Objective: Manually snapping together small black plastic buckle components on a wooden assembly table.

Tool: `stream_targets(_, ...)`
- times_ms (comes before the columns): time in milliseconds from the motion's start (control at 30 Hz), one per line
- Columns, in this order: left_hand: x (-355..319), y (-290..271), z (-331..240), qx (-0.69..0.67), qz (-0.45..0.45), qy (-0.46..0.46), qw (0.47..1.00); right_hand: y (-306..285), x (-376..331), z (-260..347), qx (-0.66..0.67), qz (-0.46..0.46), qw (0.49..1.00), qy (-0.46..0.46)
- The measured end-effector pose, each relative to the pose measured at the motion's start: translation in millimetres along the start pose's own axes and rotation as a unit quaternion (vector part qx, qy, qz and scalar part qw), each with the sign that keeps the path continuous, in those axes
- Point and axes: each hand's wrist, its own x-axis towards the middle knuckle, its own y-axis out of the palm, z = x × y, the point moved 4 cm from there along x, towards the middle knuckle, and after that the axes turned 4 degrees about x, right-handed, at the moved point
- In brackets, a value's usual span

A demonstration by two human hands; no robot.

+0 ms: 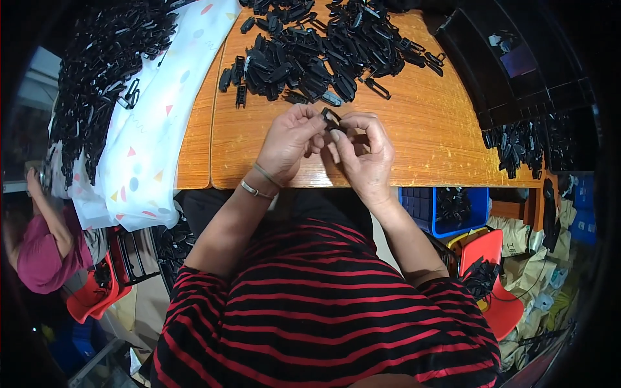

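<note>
Above the table's near edge, my left hand (289, 138) and my right hand (367, 150) meet at a small black plastic part (330, 117). My left thumb and fingers pinch one end of it, while the right fingertips close on its other side. It looks like a narrow frame with an opening; finer details are too small to make out. Just beyond my hands lies a large heap of similar black plastic parts (310, 61), some long and solid, others open frames.
The wooden table (414, 149) has a patterned white cloth (145, 129) at left, with another black heap (97, 77) beside it. A black container (517, 61) stands at right. Below are a blue crate (479, 223) and a red chair (504, 313). Another person (48, 258) sits far left.
</note>
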Motion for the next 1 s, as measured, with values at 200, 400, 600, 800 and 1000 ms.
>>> stream_targets(200, -6.8, 16.8, -4.0, -0.062, 0.043, 0.018, 0.997, -5.1, 2.6, -10.3, 0.051, -0.037, 0.998, -0.001)
stream_targets(400, -1.4, 9.1, 0.5, 0.017, 0.057, 0.078, 0.995, -2.7, 6.4, -10.0, 0.214, -0.023, 0.962, 0.167)
stream_targets(600, -2.6, 7.3, 5.4, -0.008, 0.050, 0.058, 0.997, -5.5, 4.1, -9.6, 0.171, -0.012, 0.972, 0.159)
stream_targets(800, -6.0, 14.3, -4.0, -0.011, 0.019, 0.086, 0.996, -9.2, 5.0, 6.6, 0.126, -0.036, 0.987, 0.093)
stream_targets(1000, -4.8, 4.9, 2.3, 0.016, -0.005, 0.069, 0.997, -5.1, 6.1, 9.9, 0.003, -0.001, 1.000, 0.017)
